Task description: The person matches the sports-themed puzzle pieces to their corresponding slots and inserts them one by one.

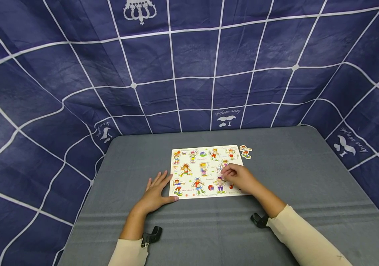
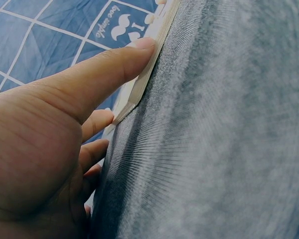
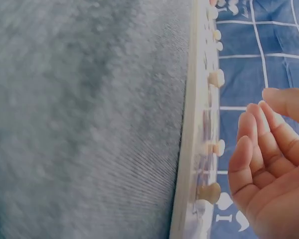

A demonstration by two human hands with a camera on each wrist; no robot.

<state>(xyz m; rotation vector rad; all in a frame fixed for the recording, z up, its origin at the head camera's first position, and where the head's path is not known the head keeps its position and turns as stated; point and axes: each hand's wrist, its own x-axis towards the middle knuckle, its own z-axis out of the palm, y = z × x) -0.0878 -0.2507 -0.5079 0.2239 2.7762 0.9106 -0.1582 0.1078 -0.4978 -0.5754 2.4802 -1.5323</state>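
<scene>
A white puzzle board (image 1: 194, 176) with cartoon sports figures lies flat on the grey table. My left hand (image 1: 154, 195) rests at its left edge with fingers spread; in the left wrist view the thumb (image 2: 114, 64) touches the board's side edge. Over the right part of the board hovers my right hand (image 1: 240, 178), close to the bicycle piece (image 1: 220, 168). Its fingers are loosely bent and the thumb tip is near the index tip, with nothing visible between them. Small wooden knobs (image 3: 217, 78) stand up from the pieces in the right wrist view.
A loose skateboarder piece (image 1: 245, 152) lies on the table just beyond the board's upper right corner. Grey cloth (image 1: 192, 229) covers the table. Blue curtains with white grid lines (image 1: 192, 92) hang behind and at both sides. Each wrist wears a black band mount (image 1: 152, 235).
</scene>
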